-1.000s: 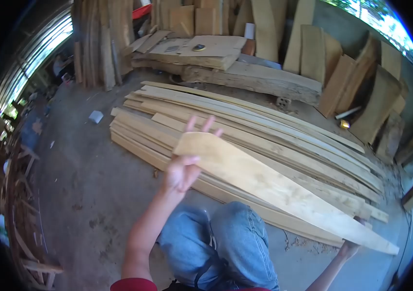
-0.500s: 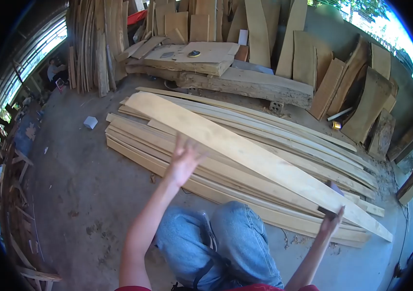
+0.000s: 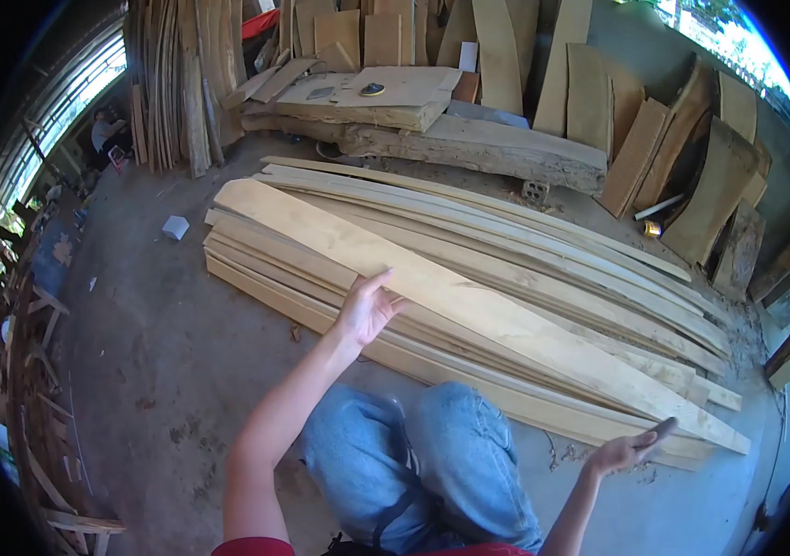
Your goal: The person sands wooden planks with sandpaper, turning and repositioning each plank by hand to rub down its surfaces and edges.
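A long pale plank (image 3: 469,301) lies slantwise over the stacked boards (image 3: 321,312) on the floor. At its near edge, left of the middle, my left hand (image 3: 372,310) grips it, the thumb on top and the fingers at the edge and below. Close to the plank's right end, my right hand (image 3: 622,452) is off the wood, closed on a dark flat object (image 3: 662,430) that sticks out past the fingers. What that object is cannot be made out.
Behind the stack lies a thick rough slab (image 3: 478,148) with a flat board and a small round disc (image 3: 372,90) on it. Planks lean on the back wall. A white block (image 3: 175,227) sits on the floor at left. A person (image 3: 109,134) is at the far left.
The plank swung away from me onto the stack. My left hand let go, opened, then took its near edge again. My right hand came off the plank with the dark object.
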